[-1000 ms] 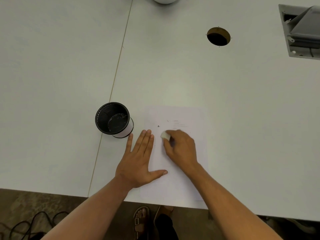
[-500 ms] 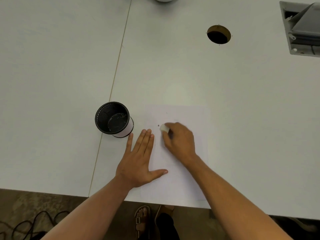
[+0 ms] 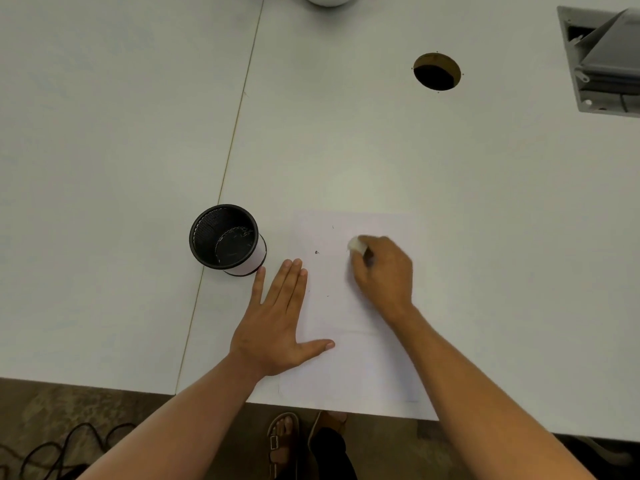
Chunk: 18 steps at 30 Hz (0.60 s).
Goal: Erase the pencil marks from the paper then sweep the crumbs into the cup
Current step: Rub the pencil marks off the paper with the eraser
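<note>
Rightward and up the paper (image 3: 349,362) since a second ago, the right hand (image 3: 384,271) pinches the white eraser (image 3: 356,244) mid-frame. Left hand (image 3: 277,323) lies flat, fingers straight, pinning the sheet's left edge beside the mesh cup (image 3: 227,239). Short strokes with firm pinning should avoid creasing.

- The paper (image 3: 360,306) lies on the counter (image 3: 346,150), at its near edge.
- The cup (image 3: 227,239) stands just left of the paper.
- The left hand (image 3: 277,323) rests flat on the paper's left edge.
- The right hand (image 3: 384,271) is on the paper, pinching the eraser (image 3: 356,244).
</note>
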### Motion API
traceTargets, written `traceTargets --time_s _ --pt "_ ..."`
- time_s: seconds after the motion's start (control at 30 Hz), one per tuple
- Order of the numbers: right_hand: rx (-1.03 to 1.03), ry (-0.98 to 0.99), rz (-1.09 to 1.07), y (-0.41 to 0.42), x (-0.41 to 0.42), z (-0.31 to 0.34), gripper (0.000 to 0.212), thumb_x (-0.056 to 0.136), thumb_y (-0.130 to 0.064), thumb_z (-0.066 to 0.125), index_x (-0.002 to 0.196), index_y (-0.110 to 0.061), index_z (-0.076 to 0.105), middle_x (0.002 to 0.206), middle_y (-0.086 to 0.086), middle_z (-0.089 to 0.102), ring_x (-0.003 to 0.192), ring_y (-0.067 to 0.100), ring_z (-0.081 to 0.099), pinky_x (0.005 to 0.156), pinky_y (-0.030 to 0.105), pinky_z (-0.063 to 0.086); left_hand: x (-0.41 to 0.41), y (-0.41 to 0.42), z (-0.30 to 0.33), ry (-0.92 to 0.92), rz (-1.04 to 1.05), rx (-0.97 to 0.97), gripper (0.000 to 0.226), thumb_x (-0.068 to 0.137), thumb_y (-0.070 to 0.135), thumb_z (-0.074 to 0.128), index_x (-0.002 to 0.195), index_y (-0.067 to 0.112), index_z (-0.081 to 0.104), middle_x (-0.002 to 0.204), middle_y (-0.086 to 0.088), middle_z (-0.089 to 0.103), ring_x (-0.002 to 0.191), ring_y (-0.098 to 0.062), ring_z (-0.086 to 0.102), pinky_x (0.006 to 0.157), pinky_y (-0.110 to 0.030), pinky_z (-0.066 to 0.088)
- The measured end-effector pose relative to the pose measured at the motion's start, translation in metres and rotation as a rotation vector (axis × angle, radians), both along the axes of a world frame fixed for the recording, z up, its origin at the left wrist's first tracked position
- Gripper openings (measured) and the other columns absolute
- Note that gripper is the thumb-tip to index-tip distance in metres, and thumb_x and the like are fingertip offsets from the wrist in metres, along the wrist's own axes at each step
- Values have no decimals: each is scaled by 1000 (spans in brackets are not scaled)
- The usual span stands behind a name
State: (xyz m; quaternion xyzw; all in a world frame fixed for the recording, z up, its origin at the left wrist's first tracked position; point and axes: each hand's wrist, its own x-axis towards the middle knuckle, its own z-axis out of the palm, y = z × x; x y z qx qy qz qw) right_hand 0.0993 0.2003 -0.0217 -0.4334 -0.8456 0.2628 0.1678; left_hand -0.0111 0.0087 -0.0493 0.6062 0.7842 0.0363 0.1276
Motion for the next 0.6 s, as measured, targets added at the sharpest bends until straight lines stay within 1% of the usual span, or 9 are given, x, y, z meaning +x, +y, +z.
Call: traceTargets --time_s 0.07,0.13,0.2,0.3,0.37,0.5,0.6 --pt "-16 16 -51 16 -6 4 12 87 -16 60 95 -16 70 88 2 68 76 18 62 64 22 39 0 0 0 2 1 -5 115 87 88 26 160 0 10 170 -14 3 158 -27 0 122 -63 11" --pt "-39 53 -60 12 -7 5 13 87 -13 60 95 -14 70 90 3 68 77 19 63 67 23 41 0 0 0 -1 -2 2 115 87 88 26 159 0 11 170 -14 4 158 -27 1 122 -63 11" --pt "-35 73 -4 -9 0 3 12 87 -14 62 97 -14 70 90 3 68 78 18 63 68 22 41 0 -1 0 -6 -3 13 115 87 87 27 159 -1 13 170 -15 6 158 -28 3 122 -64 12" --pt "-11 34 145 -47 19 -1 17 83 -14 67 101 -13 69 85 1 68 75 17 62 67 19 41 0 0 -1 -4 -7 17 115 87 87 28 159 -1 14 169 -16 7 158 -28 4 121 -64 13" --pt "-10 14 172 -46 23 -2 19 82 -15 68 101 -13 70 83 0 68 74 17 63 66 19 40 0 0 0 -4 -5 20 115 87 87 28 159 -1 15 169 -16 8 158 -28 4 121 -65 14" --pt "-25 22 22 0 1 0 13 86 -19 64 97 -15 71 86 3 69 76 20 63 66 22 42 0 0 0 -3 -4 25 114 88 87 28 159 -2 14 170 -15 7 157 -28 5 122 -64 13" --pt "-52 54 -53 19 -11 4 14 88 -16 61 97 -13 71 91 3 70 79 18 63 68 19 37 0 0 -1 7 -5 24 114 88 87 28 159 -1 12 170 -15 6 158 -28 4 122 -64 12"
